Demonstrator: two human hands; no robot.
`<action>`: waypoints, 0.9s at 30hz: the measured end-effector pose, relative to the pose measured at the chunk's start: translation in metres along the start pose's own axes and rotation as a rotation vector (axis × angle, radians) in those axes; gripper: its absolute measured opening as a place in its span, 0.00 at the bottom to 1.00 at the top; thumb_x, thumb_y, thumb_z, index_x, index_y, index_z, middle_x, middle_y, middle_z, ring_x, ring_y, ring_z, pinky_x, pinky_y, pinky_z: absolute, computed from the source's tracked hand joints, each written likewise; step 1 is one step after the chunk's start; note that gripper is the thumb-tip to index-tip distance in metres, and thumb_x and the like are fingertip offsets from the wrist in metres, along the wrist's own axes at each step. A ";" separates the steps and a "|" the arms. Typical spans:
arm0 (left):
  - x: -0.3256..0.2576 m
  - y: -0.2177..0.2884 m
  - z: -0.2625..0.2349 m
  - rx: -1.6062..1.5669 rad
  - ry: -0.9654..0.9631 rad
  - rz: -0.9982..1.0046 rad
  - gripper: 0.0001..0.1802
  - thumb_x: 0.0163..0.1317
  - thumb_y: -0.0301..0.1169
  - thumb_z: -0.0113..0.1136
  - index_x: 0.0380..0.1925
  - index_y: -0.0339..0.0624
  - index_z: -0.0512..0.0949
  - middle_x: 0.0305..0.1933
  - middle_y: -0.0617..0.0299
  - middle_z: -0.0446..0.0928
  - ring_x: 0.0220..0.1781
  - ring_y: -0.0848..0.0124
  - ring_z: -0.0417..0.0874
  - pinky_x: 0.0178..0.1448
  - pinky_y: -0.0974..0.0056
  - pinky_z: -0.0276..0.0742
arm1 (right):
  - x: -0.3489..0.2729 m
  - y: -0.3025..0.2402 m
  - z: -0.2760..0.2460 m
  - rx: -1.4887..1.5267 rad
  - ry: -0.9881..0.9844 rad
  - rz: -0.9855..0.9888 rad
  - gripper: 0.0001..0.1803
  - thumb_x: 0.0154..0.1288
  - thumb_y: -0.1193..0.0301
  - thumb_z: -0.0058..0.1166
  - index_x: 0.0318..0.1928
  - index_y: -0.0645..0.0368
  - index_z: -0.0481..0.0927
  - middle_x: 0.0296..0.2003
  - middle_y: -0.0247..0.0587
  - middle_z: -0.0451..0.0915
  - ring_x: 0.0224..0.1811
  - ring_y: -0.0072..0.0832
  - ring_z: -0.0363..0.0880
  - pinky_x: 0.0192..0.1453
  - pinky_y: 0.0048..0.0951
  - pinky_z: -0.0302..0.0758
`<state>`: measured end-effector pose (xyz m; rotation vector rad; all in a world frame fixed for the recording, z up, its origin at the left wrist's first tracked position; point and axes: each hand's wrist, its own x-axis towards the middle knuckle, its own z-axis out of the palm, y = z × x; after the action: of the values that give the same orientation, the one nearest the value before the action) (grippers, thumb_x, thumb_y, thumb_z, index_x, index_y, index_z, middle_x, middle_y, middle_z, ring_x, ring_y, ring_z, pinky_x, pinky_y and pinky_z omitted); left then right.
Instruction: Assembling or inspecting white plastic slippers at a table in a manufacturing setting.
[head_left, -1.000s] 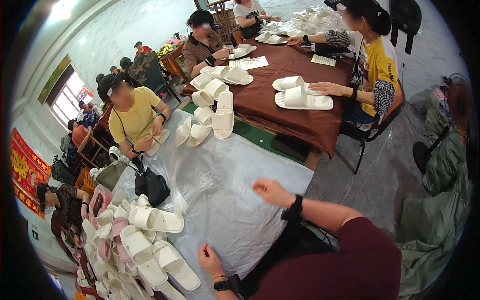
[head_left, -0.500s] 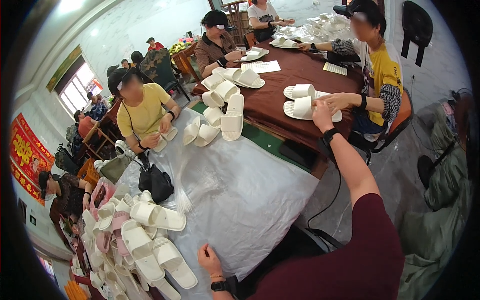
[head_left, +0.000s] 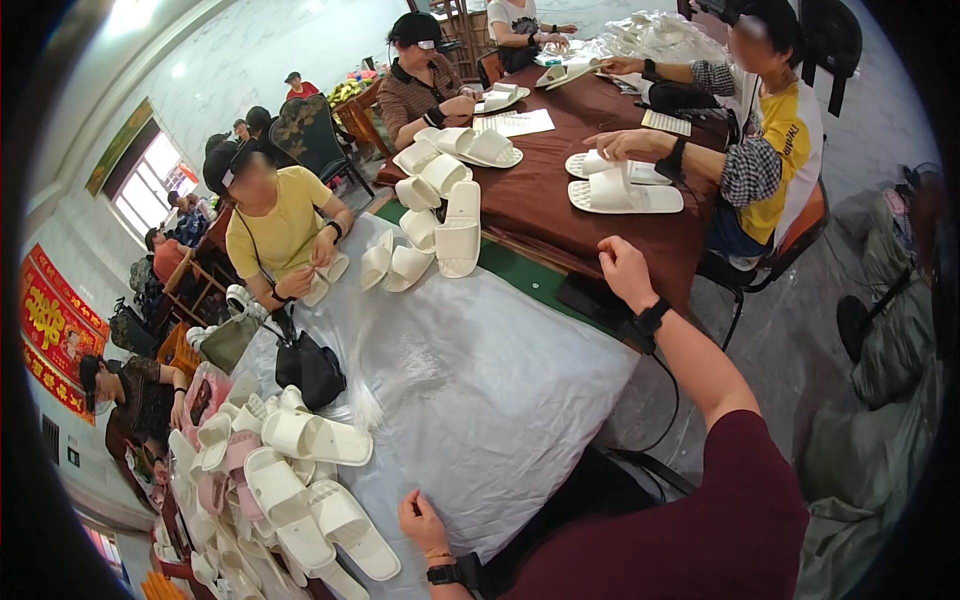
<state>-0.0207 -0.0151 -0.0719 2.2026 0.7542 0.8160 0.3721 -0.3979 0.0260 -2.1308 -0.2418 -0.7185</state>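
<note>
My right hand (head_left: 626, 270) hovers near the edge of the brown-covered table, empty, its fingers loosely apart. Just beyond it, a white slipper (head_left: 608, 192) lies beside a second white slipper (head_left: 592, 163). A co-worker's hand (head_left: 640, 146) reaches over that pair. My left hand (head_left: 422, 522) rests at the near edge of the plastic-covered table, fingers curled in, with nothing seen in it. To its left, a white slipper (head_left: 340, 512) lies on a heap of slippers.
More white slippers (head_left: 458, 240) stand where the plastic-covered table (head_left: 480, 400) meets the brown-covered table (head_left: 540, 215). A black bag (head_left: 310, 367) sits on the left. Pink slippers (head_left: 240, 455) lie within the heap. Several co-workers sit around, one in yellow (head_left: 280, 225) handling slippers.
My right hand has drawn back from the white slipper pair toward me and is now apart from it. The co-worker's hand has moved up over the farther slipper. My left hand stays in place.
</note>
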 end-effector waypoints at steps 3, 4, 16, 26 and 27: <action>0.000 0.006 -0.001 0.019 -0.008 -0.001 0.09 0.60 0.24 0.54 0.37 0.32 0.80 0.36 0.53 0.80 0.37 0.61 0.79 0.44 0.61 0.74 | -0.013 0.004 -0.009 0.028 -0.004 0.015 0.07 0.60 0.74 0.52 0.38 0.61 0.78 0.33 0.48 0.81 0.37 0.45 0.80 0.43 0.40 0.76; 0.000 0.006 -0.001 0.017 -0.008 -0.001 0.09 0.60 0.24 0.54 0.37 0.32 0.80 0.36 0.53 0.80 0.37 0.61 0.79 0.44 0.61 0.74 | -0.015 0.006 -0.012 0.028 0.016 0.013 0.06 0.60 0.74 0.52 0.38 0.61 0.78 0.33 0.48 0.81 0.38 0.45 0.80 0.43 0.40 0.76; -0.001 0.004 -0.001 -0.029 0.013 0.008 0.07 0.58 0.22 0.55 0.36 0.33 0.79 0.35 0.52 0.78 0.36 0.58 0.78 0.42 0.60 0.73 | -0.001 0.013 -0.044 0.013 0.138 0.001 0.06 0.59 0.76 0.52 0.38 0.61 0.78 0.35 0.49 0.79 0.37 0.43 0.80 0.42 0.37 0.76; -0.001 0.005 0.000 -0.056 0.014 0.000 0.07 0.60 0.23 0.54 0.36 0.32 0.79 0.35 0.52 0.79 0.36 0.59 0.78 0.42 0.60 0.74 | -0.006 0.020 -0.046 -0.008 0.136 0.017 0.06 0.59 0.76 0.52 0.37 0.61 0.78 0.35 0.49 0.80 0.39 0.45 0.79 0.43 0.39 0.76; -0.001 0.007 -0.001 -0.056 0.011 -0.010 0.07 0.60 0.23 0.54 0.36 0.32 0.79 0.35 0.52 0.79 0.36 0.59 0.78 0.42 0.60 0.74 | -0.006 0.021 -0.045 -0.011 0.136 0.000 0.06 0.59 0.76 0.52 0.37 0.61 0.78 0.35 0.49 0.80 0.39 0.46 0.79 0.43 0.39 0.76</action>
<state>-0.0195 -0.0199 -0.0664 2.1450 0.7382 0.8356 0.3572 -0.4456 0.0303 -2.0821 -0.1652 -0.8620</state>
